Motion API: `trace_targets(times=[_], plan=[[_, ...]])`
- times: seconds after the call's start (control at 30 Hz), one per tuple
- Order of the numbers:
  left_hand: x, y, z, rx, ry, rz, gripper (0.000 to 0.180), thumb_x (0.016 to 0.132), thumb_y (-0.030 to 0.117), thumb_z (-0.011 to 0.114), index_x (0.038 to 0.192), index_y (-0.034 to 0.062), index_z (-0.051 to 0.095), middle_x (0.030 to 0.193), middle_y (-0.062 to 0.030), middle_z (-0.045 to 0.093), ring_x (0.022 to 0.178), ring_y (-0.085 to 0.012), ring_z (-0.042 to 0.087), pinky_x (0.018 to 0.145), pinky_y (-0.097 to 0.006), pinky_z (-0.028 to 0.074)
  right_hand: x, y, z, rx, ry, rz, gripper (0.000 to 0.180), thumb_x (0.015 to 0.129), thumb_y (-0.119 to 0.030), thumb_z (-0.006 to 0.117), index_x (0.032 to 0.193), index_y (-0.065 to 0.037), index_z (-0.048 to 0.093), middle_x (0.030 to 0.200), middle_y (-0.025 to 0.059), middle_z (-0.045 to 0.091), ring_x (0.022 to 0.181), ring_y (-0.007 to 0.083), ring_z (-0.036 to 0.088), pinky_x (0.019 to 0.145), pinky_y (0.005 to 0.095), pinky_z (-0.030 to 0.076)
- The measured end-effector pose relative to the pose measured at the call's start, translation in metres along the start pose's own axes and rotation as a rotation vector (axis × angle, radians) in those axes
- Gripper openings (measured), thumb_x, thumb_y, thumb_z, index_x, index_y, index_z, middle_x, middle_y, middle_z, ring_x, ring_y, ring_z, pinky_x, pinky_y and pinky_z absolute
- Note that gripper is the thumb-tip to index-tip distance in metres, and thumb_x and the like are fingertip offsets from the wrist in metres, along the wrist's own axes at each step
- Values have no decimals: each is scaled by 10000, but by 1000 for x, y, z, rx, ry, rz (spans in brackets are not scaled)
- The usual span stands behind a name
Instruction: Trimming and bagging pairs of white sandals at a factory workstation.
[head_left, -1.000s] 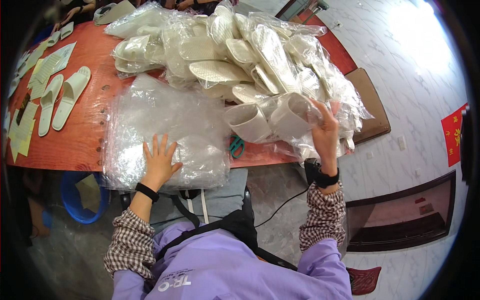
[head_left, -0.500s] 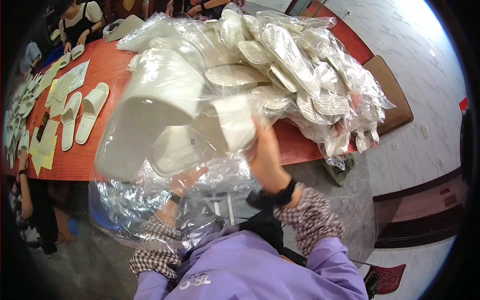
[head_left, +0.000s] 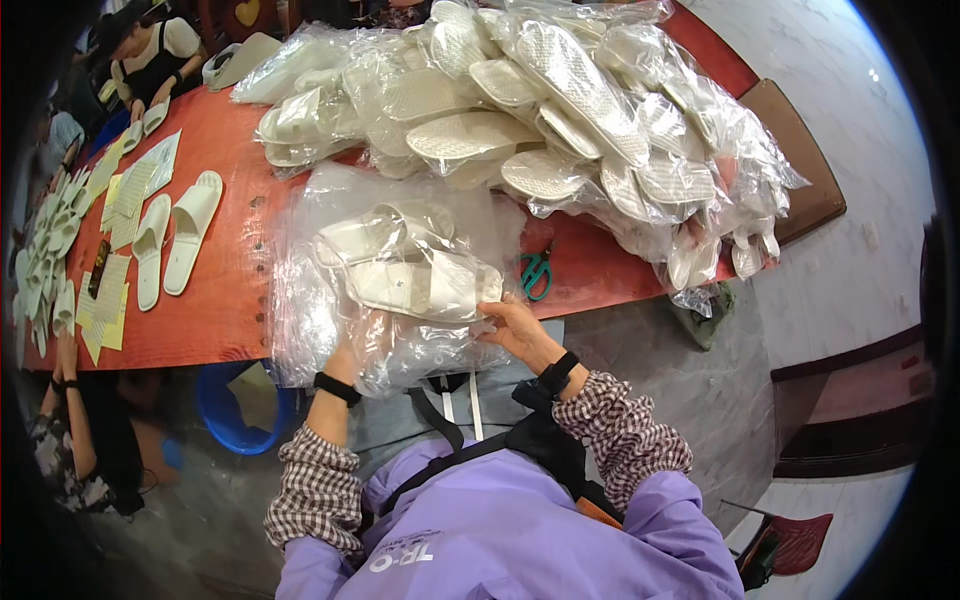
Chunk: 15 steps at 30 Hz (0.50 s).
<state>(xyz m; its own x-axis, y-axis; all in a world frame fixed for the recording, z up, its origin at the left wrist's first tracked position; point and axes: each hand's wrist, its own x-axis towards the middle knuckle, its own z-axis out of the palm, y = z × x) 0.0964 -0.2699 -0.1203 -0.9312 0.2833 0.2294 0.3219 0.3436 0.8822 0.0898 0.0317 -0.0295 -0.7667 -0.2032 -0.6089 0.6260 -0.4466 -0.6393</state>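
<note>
Here, bag stack (head_left: 305,310) under slippers (head_left: 415,285) overhangs table edge (head_left: 200,354).

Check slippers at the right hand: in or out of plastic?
In: clear, creased film covers the slippers.

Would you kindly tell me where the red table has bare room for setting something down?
The widest bare patch lies between the loose slipper pair and the clear bags; a smaller one lies right of the scissors. It is crowded under the bagged slipper pile.

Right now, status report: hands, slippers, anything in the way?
Right hand holding bagged white open-toed slippers at one end. Left hand partly behind clear plastic. Teal-handled scissors nearby, not blocking.
</note>
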Motion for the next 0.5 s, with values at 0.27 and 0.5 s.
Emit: trace_targets(times=[0.27,0.5], plan=[[18,37,-114,-132,503,-451,486,987,199,505,1418,10,385,1191,-190,593,1016,-208,591,810,-320,506,-3,-7,-27,55,48,-104,362,879,-75,610,1213,-97,474,1147,27,512,1019,175,512,921,536,464],[31,120,-77,267,272,-257,894,888,118,616,1545,138,11,1524,-243,271,1260,-341,482,859,-364,525,-8,-33,-10,-658,39,-244,557,922,-183,621,1416,-70,392,1341,111,513,1180,244,528,956,424,466]])
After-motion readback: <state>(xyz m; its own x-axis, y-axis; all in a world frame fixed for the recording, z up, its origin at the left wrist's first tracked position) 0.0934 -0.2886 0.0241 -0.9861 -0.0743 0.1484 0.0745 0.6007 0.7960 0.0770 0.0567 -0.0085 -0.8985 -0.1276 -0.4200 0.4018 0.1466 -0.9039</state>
